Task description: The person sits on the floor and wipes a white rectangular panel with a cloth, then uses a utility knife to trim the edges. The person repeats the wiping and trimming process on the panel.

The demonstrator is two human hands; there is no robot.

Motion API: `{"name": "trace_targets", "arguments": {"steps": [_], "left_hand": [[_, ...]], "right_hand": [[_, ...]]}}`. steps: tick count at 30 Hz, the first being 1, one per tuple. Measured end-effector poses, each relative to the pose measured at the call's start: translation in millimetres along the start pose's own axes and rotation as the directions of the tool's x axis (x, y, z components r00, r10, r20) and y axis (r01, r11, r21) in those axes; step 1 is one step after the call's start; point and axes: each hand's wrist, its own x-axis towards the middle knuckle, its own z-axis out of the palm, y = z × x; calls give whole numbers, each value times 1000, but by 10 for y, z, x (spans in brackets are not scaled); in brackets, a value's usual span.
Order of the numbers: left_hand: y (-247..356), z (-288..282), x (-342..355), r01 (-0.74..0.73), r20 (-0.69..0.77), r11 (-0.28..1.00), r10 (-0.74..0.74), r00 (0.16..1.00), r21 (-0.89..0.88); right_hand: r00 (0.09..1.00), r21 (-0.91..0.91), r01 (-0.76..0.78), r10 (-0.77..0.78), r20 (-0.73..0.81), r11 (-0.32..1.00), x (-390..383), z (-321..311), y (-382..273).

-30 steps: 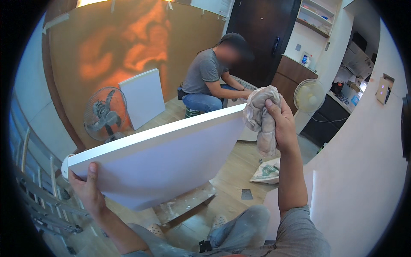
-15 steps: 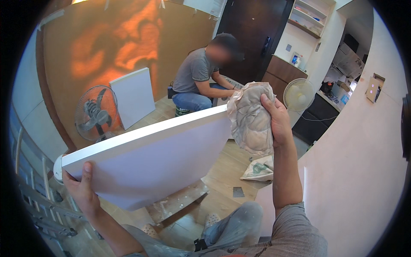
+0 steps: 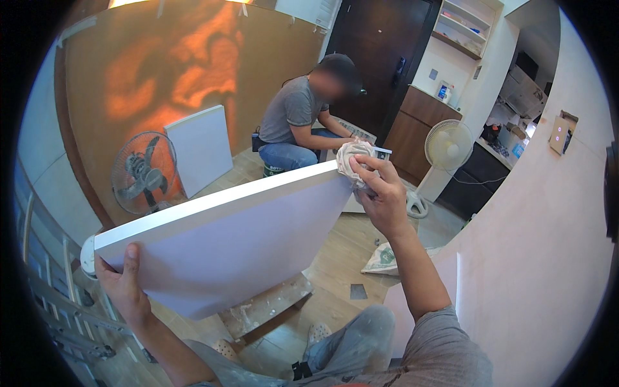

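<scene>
A white rectangular panel [image 3: 238, 238] stands tilted in front of me, its white top edge sloping up to the right. My left hand [image 3: 126, 277] grips the panel's near left corner, thumb on the front face and fingers behind the edge. At the far right end of that edge, my right hand [image 3: 380, 187] presses a crumpled, dirty-white cloth [image 3: 353, 161] against the corner. The cloth is bunched under my fingers. Below the panel is a paint-spattered low wooden bench [image 3: 267, 309], partly hidden by it.
A person [image 3: 300, 116] crouches beyond the panel by the dark door. Another white panel [image 3: 203, 148] leans at the brown wall beside a standing fan [image 3: 145, 171]. Another fan [image 3: 449, 146] is at right. A metal ladder [image 3: 64, 303] lies left; a white sack [image 3: 387, 259] is on the floor.
My right hand has brought the cloth down and left onto the panel's far corner, and the spread cloth is now bunched up. My left hand and the panel have stayed put.
</scene>
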Motion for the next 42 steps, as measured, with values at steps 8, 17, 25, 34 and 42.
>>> {"name": "trace_targets", "arguments": {"steps": [8,17,25,34,42], "left_hand": [[73,85,-17,-63,-41,998,64,997,28],[-32,9,-3,-56,-17,998,56,998,-1],[-14,-2,-23,-58,-37,998,59,998,31],[-6,5,-14,-54,-17,998,55,998,12],[15,43,-5,-35,-7,999,36,999,9]], "right_hand": [[991,-170,131,-127,34,977,-16,-35,62],[884,-303,342,-414,-217,889,-97,-221,177],[866,-114,240,-266,-424,964,-231,-469,165],[810,916,-298,579,93,269,77,-347,244],[924,364,-370,380,46,855,359,-55,150]]}}
